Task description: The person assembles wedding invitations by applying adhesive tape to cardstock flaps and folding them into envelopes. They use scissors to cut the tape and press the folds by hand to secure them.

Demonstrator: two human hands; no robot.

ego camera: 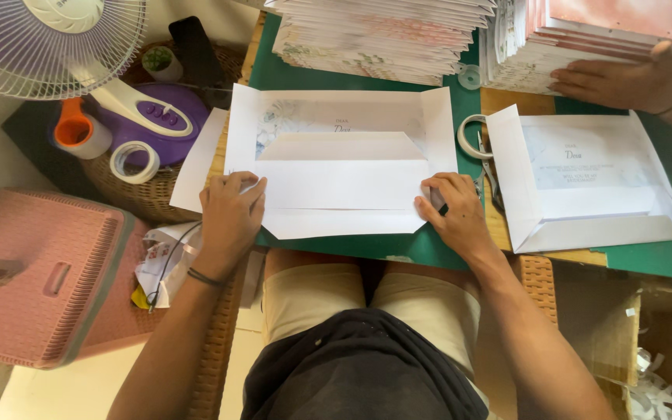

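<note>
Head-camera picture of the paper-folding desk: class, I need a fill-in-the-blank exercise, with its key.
1. Both hands, left hand and right hand, press on a white ____.
2. The desk mat is ____ in colour.
3. The scissors lie to the ____ of the right hand.
4. The tape roll sits by the base of a ____.

Missing words: paper sheet; green; right; fan

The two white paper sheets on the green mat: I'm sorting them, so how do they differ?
The centre sheet is pressed flat under the left hand and right hand; the right sheet lies untouched. The centre sheet sits square, the right sheet slightly turned. Both are white with folded flaps.
</note>
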